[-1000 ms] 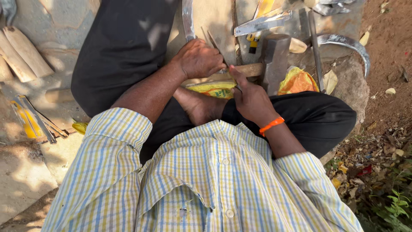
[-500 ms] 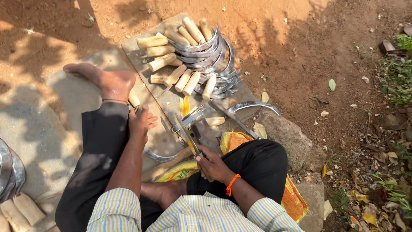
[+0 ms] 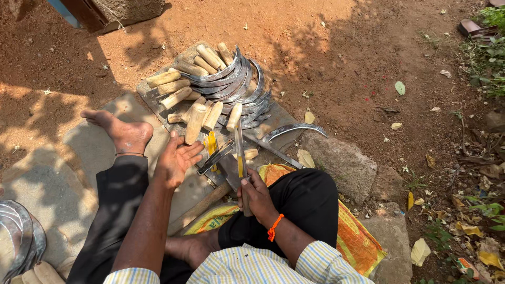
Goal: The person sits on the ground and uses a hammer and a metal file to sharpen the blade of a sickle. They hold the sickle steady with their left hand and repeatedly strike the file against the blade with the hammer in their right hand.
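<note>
The right hand [image 3: 256, 193] is clenched around the near end of a long flat file [image 3: 240, 158], which stands nearly upright in the view and points away toward a heap of sickles [image 3: 239, 87]. The left hand [image 3: 176, 158] is released, palm up and fingers spread, holding nothing; its fingertips lie just beside a wooden handle [image 3: 195, 123] at the near edge of the heap. The sickles lie stacked on a flat slab [image 3: 152, 97] on the far side of the scene, their curved grey blades nested together on the right and their pale handles fanned out to the left. One loose blade [image 3: 292, 129] lies apart to the right of the heap, near a rough stone [image 3: 342, 163]. Between the hands, a dark metal block [image 3: 229, 168] sits on the slab with a thin bar [image 3: 214, 158] across it (whether the bar is fixed to the block cannot be told). The person sits on a yellow sack [image 3: 352, 236] with the right knee bent and the left leg stretched, the bare foot [image 3: 123, 131] resting on a grey stone slab to the left. An orange band [image 3: 273, 227] circles the right wrist. More blades [image 3: 21, 236] show at the near left edge, and dry leaves lie scattered on the red earth to the right.
</note>
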